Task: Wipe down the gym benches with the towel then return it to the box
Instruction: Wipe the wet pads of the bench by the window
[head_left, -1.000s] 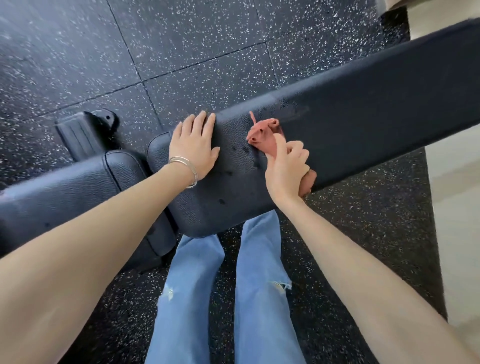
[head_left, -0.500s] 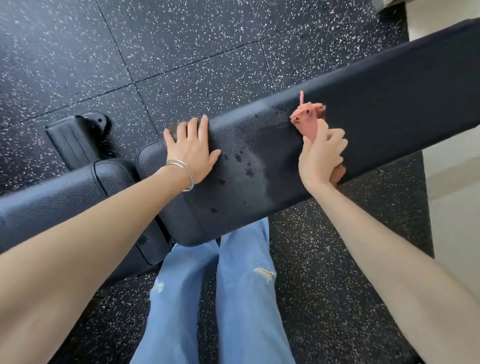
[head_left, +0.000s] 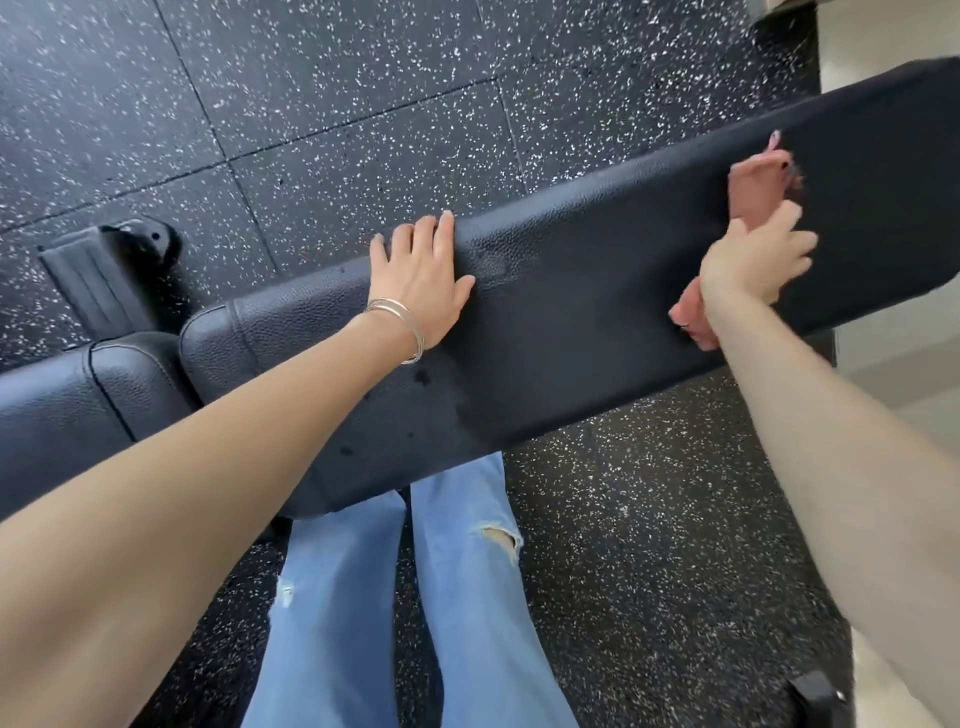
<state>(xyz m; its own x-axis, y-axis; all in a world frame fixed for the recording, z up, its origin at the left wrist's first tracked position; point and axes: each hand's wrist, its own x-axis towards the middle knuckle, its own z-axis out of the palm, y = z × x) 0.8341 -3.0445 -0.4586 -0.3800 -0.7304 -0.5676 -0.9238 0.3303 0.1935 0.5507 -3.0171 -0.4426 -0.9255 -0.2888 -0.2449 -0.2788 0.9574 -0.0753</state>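
Wiping was judged under way: the towel (head_left: 754, 182) was gripped in the curled right hand (head_left: 756, 260) and pressed on the right part of the bench (head_left: 597, 332), while the left hand (head_left: 423, 280) was laid flat, fingers straight, on its far edge. Some wet spots (head_left: 423, 376) were seen near the left end. One towel, one bench and two hands were counted; no box was seen.

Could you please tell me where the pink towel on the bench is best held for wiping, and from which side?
Take the towel by its bunched middle, from above and the near side of the bench, as the right hand does. One end sticks out beyond the fingers, one beneath the wrist, so a central grip likely controls both.
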